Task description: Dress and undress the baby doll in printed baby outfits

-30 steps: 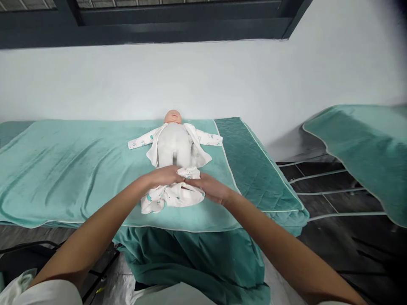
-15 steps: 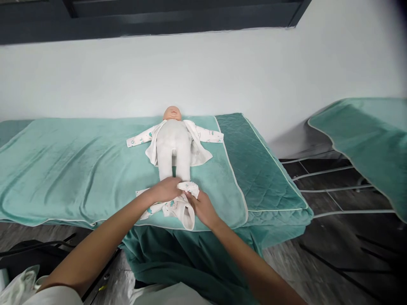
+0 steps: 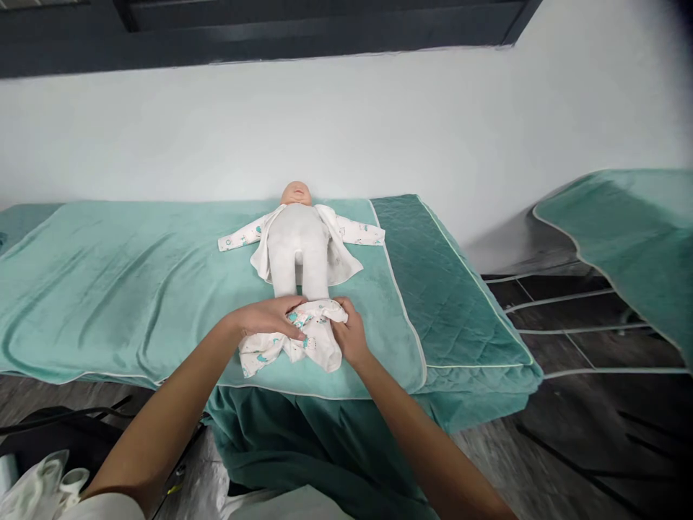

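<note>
A baby doll (image 3: 297, 235) lies on its back with its head toward the wall. An open white printed jacket (image 3: 346, 263) is on its arms and spread beneath its body. At the feet, white baby pants (image 3: 319, 343) with green prints are bunched up, hiding the ends of the legs. My left hand (image 3: 271, 318) grips the pants from the left, thumb across the cloth. On the other side my right hand (image 3: 351, 334) is closed on the upper right edge of the pants.
A light green blanket (image 3: 108, 289) covers most of the bed, over a darker quilted mattress cover (image 3: 449, 303). Behind it rises a white wall (image 3: 325, 115). At the right, another green cloth (image 3: 639, 238) hangs over a metal-barred frame (image 3: 585, 331).
Both hands have moved slightly apart, and the pants now lie wider and cover the doll's feet. My left hand has turned so that its thumb lies over the cloth.
</note>
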Available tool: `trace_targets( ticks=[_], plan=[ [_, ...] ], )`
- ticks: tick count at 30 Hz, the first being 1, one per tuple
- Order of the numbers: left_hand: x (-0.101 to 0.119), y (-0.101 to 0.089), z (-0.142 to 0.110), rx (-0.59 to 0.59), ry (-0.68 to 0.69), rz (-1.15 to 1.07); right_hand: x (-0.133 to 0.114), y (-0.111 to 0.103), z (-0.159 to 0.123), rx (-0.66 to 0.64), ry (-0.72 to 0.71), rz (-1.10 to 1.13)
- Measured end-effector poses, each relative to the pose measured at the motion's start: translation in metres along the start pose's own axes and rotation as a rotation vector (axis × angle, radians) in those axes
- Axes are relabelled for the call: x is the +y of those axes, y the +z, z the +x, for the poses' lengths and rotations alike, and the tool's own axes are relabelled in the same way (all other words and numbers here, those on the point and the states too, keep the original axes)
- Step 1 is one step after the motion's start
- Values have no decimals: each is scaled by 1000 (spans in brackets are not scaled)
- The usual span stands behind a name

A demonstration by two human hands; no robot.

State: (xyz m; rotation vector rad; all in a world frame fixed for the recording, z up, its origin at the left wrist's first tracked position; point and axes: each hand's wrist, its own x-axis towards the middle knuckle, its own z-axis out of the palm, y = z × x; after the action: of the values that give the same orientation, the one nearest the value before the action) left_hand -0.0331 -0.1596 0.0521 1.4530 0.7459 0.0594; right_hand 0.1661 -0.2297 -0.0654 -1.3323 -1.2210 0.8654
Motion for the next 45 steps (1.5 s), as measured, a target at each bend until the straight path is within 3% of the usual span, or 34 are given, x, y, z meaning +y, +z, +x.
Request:
trace_targets(
  ticks=[7,12,15,24,29,31,36,40,42,45],
  plan=[
    [19,6,6,143,3,35,4,2,2,95,97,163],
    [16,7,8,119,68,-45,8,-3,-1,89,140,277],
    [12,-2,12,157,109,-30,8,-1,1,116,107,207],
    [12,-12,42,600,318,342,11,2,46,210,-31,29],
    [15,-20,63,783,298,544,11,-1,82,187,-55,56],
    [17,-24,63,766,287,473,11,-2,90,174,-42,75],
    [14,-34,37,467,220,106,7,-4,90,156,-32,113],
    [0,-34,18,411,203,-81,-17,-12,89,-9,-284,-24],
    [-4,-32,19,452,217,-165,-40,-16,97,-231,-314,-100],
    [-4,-32,31,556,292,-234,-75,-14,118,-619,-231,-164]
  ],
)
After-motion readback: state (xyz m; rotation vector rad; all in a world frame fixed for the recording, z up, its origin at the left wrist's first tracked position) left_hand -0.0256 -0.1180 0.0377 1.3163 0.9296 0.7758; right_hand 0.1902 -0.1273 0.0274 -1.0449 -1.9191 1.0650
